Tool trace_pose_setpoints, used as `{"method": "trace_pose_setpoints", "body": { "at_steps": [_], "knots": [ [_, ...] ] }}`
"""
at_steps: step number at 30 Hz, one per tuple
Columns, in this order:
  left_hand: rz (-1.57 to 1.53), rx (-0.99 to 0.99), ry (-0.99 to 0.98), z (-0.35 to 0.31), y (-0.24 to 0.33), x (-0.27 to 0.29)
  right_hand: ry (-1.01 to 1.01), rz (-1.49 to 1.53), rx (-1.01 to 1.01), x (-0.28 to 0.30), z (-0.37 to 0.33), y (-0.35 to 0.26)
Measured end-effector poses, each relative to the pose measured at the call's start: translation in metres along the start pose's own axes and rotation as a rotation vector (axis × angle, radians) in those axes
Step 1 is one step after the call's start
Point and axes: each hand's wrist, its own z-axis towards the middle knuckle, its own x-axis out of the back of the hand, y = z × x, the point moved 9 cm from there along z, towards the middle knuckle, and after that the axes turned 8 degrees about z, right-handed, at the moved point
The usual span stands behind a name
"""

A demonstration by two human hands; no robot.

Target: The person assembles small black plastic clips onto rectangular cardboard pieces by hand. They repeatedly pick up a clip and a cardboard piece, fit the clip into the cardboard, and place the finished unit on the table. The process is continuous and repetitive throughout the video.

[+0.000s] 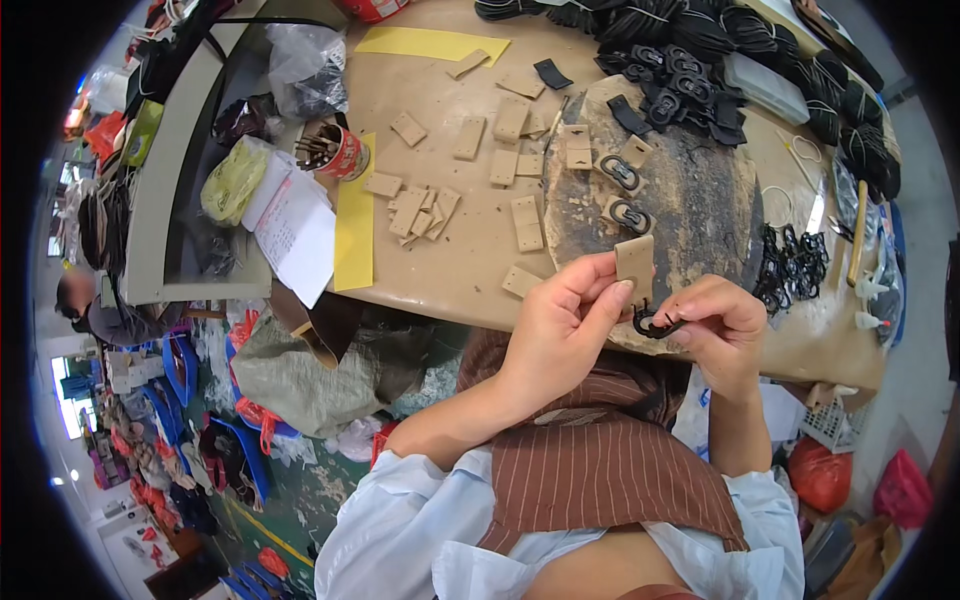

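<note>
Tab of flat, tan, leather-like material meeting curved black fitting

Nearest us, over the near edge of the round board of worn, mottled grey-and-tan wood, our bare left hand is pinching the tab between thumb and fingers. Our bare right hand is holding the fitting at the tab's lower end, its fingertips drawn narrow. Our fingers are hiding part of the join, so we are not able to tell how far the two are engaging.

For good handling, we are judging it best to be bracing the tab close to that lower end, where it is less likely to be bending, and to be guiding the fitting squarely, without twisting or creasing the tan face.

The tab is showing a smooth, matte side with straight edges; the fitting is looking dark and rounded, partly covered by our fingers.

Farther off, two black oval buckles are lying on the board beside tan pieces. Leftward, loose tan rectangles are scattering across the brown tabletop. Beyond, a heap of black buckles is sitting before bundled black cords.
</note>
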Motion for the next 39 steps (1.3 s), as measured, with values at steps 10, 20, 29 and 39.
{"method": "trace_pose_setpoints", "body": {
  "at_steps": [10,20,29,39],
  "knots": [
    [0.276,0.052,-0.071,-0.008,-0.018,-0.010,0.115,-0.106,-0.223,0.016,0.003,0.023],
    [-0.038,0.052,-0.005,-0.013,-0.028,-0.015,0.257,-0.091,-0.176,0.016,-0.015,0.025],
    [0.433,0.026,-0.167,-0.013,-0.010,-0.014,0.029,-0.272,-0.366,0.010,-0.001,0.026],
    [0.060,0.004,0.066,0.001,-0.021,0.008,0.270,0.138,-0.431,0.031,-0.021,0.047]
  ]
}}
